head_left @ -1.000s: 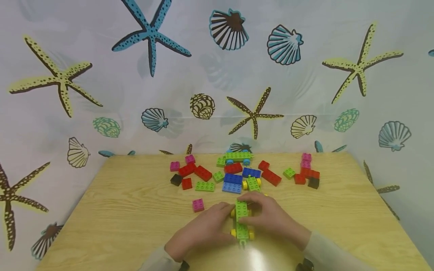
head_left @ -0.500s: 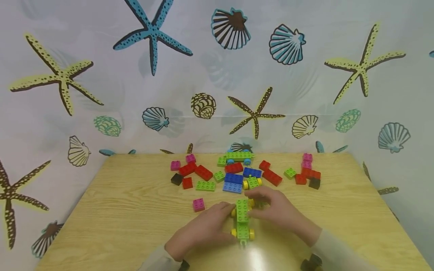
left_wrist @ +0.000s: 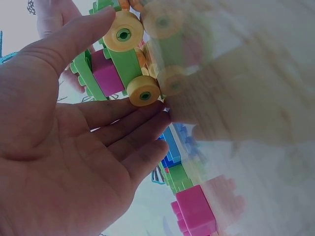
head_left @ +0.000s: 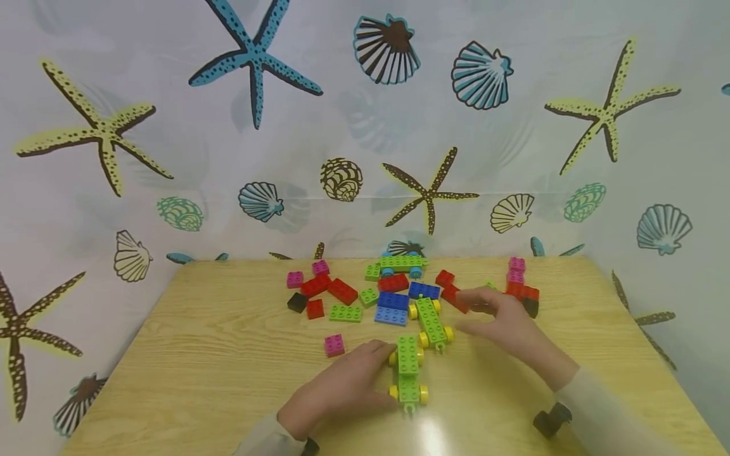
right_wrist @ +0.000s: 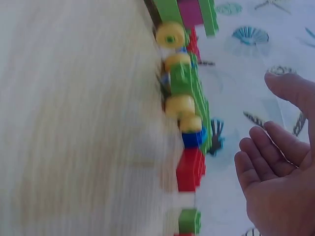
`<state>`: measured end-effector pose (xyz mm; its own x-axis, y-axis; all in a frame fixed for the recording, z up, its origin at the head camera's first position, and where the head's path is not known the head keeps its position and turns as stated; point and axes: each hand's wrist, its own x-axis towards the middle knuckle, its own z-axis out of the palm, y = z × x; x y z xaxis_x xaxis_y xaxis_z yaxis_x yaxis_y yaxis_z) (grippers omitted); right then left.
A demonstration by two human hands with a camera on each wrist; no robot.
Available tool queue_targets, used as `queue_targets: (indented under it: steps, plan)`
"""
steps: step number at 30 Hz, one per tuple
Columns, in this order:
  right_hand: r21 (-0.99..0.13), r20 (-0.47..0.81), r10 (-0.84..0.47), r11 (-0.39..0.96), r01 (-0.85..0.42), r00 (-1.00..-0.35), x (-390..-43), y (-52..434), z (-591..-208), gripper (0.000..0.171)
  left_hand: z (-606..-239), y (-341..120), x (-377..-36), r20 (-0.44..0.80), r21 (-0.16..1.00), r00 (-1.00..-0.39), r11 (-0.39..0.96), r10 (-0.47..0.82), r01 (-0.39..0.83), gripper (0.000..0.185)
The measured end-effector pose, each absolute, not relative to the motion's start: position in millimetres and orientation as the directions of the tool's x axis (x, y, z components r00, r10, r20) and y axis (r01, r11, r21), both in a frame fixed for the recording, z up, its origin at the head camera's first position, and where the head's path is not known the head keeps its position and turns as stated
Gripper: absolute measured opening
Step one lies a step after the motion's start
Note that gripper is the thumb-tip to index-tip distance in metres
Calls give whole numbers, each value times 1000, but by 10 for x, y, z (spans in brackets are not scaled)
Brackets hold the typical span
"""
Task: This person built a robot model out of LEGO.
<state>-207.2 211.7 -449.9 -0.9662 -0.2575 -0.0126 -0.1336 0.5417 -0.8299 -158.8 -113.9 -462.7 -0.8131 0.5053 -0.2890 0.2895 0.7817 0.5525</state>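
On the table before me stands a green toy car base (head_left: 408, 389) with yellow wheels. A raised green brick (head_left: 407, 354) tops its far end, and the left wrist view shows a magenta brick (left_wrist: 107, 73) below that. My left hand (head_left: 348, 383) lies along the car's left side, thumb at one wheel (left_wrist: 124, 32), straight fingertips at the other. My right hand (head_left: 507, 323) hovers off to the right, fingers loosely bent and holding nothing. Its fingertips overlap a red brick (head_left: 453, 297) in the head view. Partly behind it is a small green brick (head_left: 489, 285).
A second green car base (head_left: 431, 322) with yellow wheels stands just beyond the first. Blue-wheeled green base (head_left: 402, 262) is at the back edge. Several red, blue, green, magenta and black bricks lie between, and a single magenta brick (head_left: 334, 344) sits left. A patterned curtain (head_left: 365, 126) hangs behind.
My right hand has come away from the car with the raised brick and moved right and farther back, uncovering the second car base. My left hand stays at the car.
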Motion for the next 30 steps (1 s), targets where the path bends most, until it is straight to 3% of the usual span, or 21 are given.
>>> queue_targets:
  steps: [13,30]
  plan:
    - [-772,-36,-120,633,-48,-992,-2348,2581,-4612,66,-4636,-1135,-1564,-281,547,-814,782,508,300,94]
    - [-727,-28,-61,686,-21,-998,-2417,2745,-4745,61,-4642,-1169,-1599,-314,610,-805,757,504,235,103]
